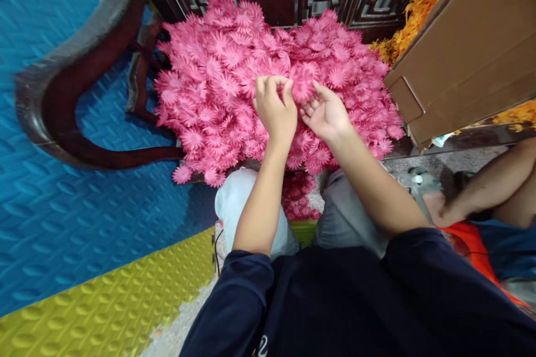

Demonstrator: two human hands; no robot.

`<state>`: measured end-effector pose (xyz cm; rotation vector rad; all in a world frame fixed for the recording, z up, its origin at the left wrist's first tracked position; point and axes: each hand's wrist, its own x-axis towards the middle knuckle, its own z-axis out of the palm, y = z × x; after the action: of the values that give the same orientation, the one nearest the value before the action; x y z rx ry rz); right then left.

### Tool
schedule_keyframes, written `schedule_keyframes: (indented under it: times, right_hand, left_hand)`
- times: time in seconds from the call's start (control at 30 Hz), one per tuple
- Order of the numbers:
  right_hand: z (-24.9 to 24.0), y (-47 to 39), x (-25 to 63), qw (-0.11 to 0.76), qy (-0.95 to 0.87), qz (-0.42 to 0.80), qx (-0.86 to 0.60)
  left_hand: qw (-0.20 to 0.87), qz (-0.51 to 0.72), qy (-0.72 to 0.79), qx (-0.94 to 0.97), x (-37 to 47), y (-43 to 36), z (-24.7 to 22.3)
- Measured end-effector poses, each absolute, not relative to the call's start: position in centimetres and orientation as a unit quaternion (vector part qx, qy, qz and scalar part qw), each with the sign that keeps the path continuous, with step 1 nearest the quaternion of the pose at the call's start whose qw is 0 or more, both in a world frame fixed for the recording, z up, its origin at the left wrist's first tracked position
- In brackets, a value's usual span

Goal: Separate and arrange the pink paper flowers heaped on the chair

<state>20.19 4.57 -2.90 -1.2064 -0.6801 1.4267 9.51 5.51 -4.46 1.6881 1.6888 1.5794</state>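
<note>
A large heap of pink artificial flowers (226,86) lies in front of me, many petals overlapping. Over its middle, one pink flower (302,87) is slightly blurred between my two hands. My left hand (275,106) is closed, with thumb and fingers pinched at the left edge of that flower; the exact grip point is partly hidden. My right hand (329,114) has its palm turned up and its fingers apart, the thumb and fingertips close to the flower's right side. Whether the right fingertips touch it, I cannot tell.
A dark wooden armrest (46,103) curves at the left over blue matting (125,206). At the right stands a cardboard box (469,50), with orange artificial flowers (431,0) behind it. Another person's bare leg (494,178) shows at the right edge. More pink flowers (299,198) lie below, between my knees.
</note>
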Motion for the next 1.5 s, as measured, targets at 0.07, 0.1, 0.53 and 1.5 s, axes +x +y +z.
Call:
schedule_keyframes:
  times: [0.07, 0.1, 0.53, 1.5]
  right_hand:
    - [-3.0, 4.8, 20.6, 0.551, -0.277, 0.593, -0.518]
    - [-3.0, 4.9, 20.9, 0.555, -0.274, 0.585, -0.524]
    - [-3.1, 4.9, 21.3, 0.531, -0.328, 0.592, -0.51]
    - [-2.0, 4.0, 20.3, 0.557, -0.365, 0.565, -0.487]
  left_hand:
    - [0.129, 0.573, 0.591, 0.553, 8.8, 6.0, -4.7]
    - [0.12, 0.582, 0.599, 0.537, 8.3, 6.3, -4.8]
    - [0.137, 0.483, 0.564, 0.656, 9.1, 5.0, -3.3]
    - [0.071, 0.518, 0.584, 0.621, 9.3, 4.8, -3.6]
